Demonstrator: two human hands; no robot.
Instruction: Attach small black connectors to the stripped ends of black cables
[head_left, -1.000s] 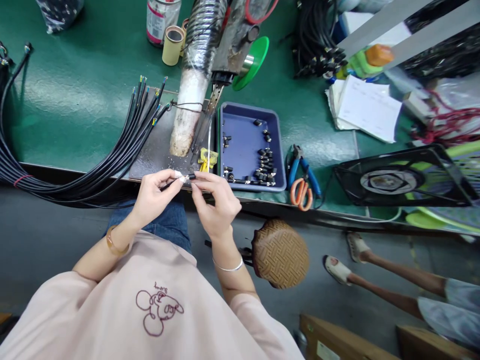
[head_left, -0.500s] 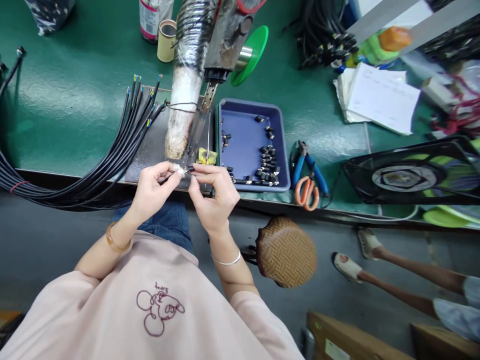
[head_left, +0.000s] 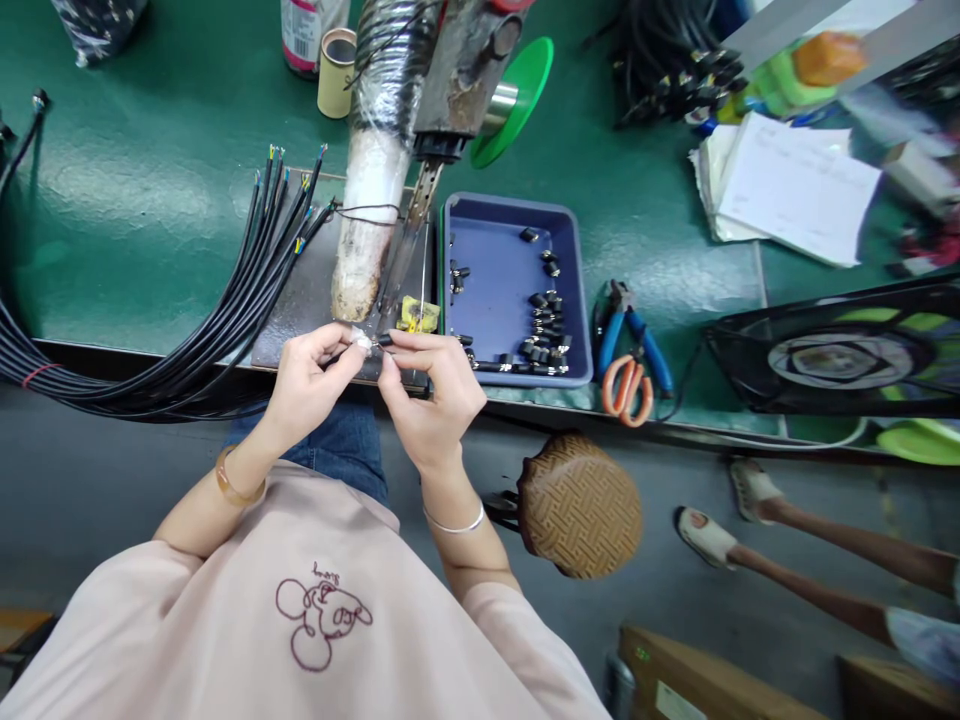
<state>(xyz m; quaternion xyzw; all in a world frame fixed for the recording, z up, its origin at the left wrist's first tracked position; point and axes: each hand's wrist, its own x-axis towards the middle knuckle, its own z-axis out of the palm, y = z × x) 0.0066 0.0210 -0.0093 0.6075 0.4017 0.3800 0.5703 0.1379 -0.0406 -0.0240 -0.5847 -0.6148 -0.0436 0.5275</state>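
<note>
My left hand [head_left: 319, 375] is closed in a pinch on what looks like the end of a black cable [head_left: 334, 360]. White wrapping [head_left: 361, 340] covers a fingertip there. Facing it, my right hand [head_left: 435, 390] pinches a small black connector [head_left: 385, 340], its end meeting the left fingertips; the exact joint is too small to make out. Just beyond both hands, a soldering iron [head_left: 405, 245] slants down from its mount beside a white-wrapped tube [head_left: 364, 235]. A yellow sponge-like piece [head_left: 418, 314] lies close to my right fingers.
A bundle of black cables [head_left: 217, 330] with stripped ends lies left. Right of my hands are a blue tray [head_left: 495, 290] of small black connectors and blue-handled cutters with orange scissors [head_left: 628, 388]. Further right are papers [head_left: 799, 190], a stool [head_left: 581, 505] and another person's legs [head_left: 825, 575].
The view has shifted slightly, so the tray, tools and papers appear further right. Both hands keep nearly the same pose at the same spot, fingertips still together.
</note>
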